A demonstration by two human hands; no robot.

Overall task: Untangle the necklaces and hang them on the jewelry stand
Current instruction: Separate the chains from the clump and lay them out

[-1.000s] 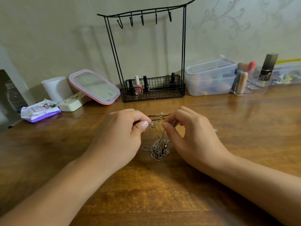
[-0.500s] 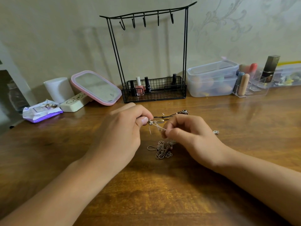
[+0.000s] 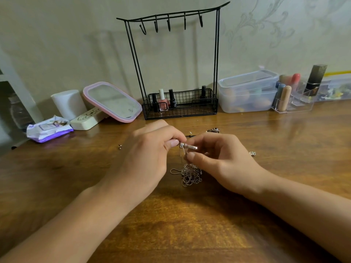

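A tangled heap of silver necklace chain (image 3: 190,174) lies on the wooden table (image 3: 190,224), with thin strands rising from it to my hands. My left hand (image 3: 150,158) pinches the chain near a small silver pendant (image 3: 188,146) between thumb and forefinger. My right hand (image 3: 220,158) pinches the same strands just below the pendant. The black wire jewelry stand (image 3: 176,59) rises behind my hands at the wall; its several hooks (image 3: 169,25) hang bare. Its basket base holds nail polish bottles (image 3: 163,100).
A pink-rimmed mirror (image 3: 112,101), a white roll (image 3: 68,103), a white case (image 3: 87,118) and a wipes pack (image 3: 48,130) sit back left. Clear plastic boxes (image 3: 247,92) and a cosmetics organizer (image 3: 292,99) stand back right. Small charms (image 3: 252,153) and a bead (image 3: 119,146) lie loose on the table.
My right hand dropped a little and took a new pinch lower on the strands. The chain heap has stayed on the table, and the view shifted slightly.
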